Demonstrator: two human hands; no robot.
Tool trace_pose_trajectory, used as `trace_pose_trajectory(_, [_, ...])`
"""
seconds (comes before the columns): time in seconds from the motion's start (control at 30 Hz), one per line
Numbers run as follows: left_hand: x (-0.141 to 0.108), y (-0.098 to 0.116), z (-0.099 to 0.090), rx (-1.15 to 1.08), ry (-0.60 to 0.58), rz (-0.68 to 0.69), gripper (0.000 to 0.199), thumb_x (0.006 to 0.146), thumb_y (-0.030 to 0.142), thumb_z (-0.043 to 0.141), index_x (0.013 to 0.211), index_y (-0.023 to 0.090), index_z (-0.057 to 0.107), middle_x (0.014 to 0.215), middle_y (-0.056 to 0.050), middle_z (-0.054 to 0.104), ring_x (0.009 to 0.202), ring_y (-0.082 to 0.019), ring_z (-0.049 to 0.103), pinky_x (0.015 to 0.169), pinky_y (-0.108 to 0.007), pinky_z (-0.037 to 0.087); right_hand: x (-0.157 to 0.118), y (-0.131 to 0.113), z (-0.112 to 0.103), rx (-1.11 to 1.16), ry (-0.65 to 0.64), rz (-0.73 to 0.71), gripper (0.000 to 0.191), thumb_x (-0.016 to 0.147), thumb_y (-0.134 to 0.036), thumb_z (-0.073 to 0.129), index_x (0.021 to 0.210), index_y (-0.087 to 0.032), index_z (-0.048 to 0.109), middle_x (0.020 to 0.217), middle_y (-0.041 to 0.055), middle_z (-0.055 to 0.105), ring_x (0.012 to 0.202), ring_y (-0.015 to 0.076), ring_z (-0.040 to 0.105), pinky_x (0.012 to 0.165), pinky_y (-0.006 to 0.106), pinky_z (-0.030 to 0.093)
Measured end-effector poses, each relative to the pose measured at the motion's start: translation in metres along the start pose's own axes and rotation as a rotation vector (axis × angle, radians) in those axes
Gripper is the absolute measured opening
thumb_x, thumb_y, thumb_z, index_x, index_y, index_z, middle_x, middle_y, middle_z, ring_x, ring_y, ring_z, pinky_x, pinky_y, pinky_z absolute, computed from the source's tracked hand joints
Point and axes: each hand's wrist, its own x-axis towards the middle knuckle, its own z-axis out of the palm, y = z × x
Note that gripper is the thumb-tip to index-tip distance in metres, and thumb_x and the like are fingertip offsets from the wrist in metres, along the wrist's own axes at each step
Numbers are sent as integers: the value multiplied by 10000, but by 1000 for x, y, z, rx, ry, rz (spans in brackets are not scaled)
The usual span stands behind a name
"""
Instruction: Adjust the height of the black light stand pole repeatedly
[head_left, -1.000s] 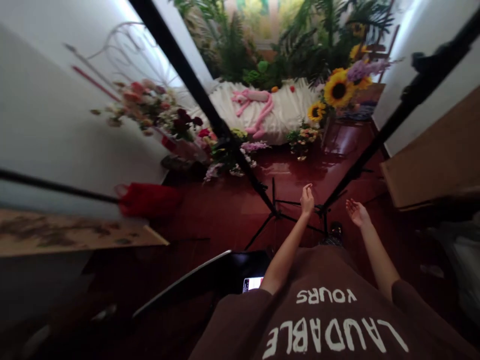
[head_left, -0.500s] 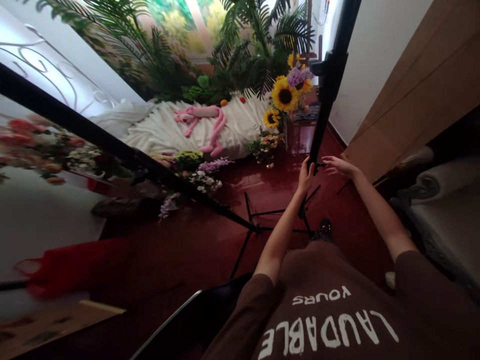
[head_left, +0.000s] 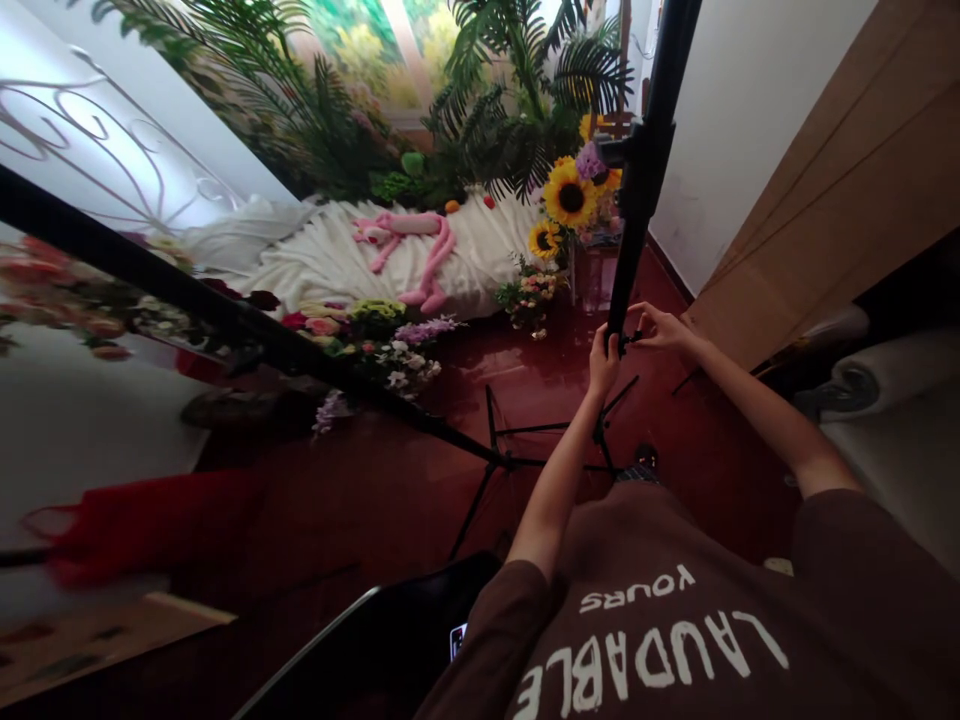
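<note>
A black light stand (head_left: 636, 215) rises before me, its pole leaning slightly right toward the top of the view. Low on that pole, my left hand (head_left: 604, 362) is wrapped round the tube. My right hand (head_left: 660, 328) comes in from the right, thumb and fingers pinched at a small dark knob (head_left: 631, 340) on the pole's side. The fingertips partly cover the knob. Higher up sits a clamp collar (head_left: 637, 155) with its own knob. The stand's thin legs spread on the floor below my hands.
A second black stand (head_left: 300, 365) slants across the left. Behind lie a white-draped platform (head_left: 487, 260) with a pink plush toy (head_left: 424, 225), sunflowers (head_left: 570, 193) and palm fronds. A brown board (head_left: 810, 150) leans at right. A red bag (head_left: 150, 520) is lower left on the red floor (head_left: 337, 520).
My right hand has closed in from beside the pole, its spread fingers now pinched at the knob. My left hand stays on the pole, slightly lower in view. The view has shifted a little.
</note>
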Motion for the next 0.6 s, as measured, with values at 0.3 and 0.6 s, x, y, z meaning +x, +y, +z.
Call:
trace_pose_trajectory(0.3, [0, 1, 1, 35, 8, -22, 464, 987, 558, 446, 1270, 221, 592, 1076, -84, 711, 967, -182, 665, 934, -308, 512, -46, 19, 45, -373, 325, -148, 198, 869, -264, 643, 1067, -252, 657, 1079, 62, 733, 994, 222, 675, 944, 335, 540])
trace_pose_trajectory(0.6, [0, -4, 3, 31, 2, -15, 529, 978, 618, 409, 1292, 226, 574, 956, -59, 696, 793, -151, 644, 822, -285, 527, -5, -111, 8, -351, 563, -446, 980, 770, -438, 740, 1504, -257, 117, 1468, 118, 440, 999, 193, 609, 794, 320, 597])
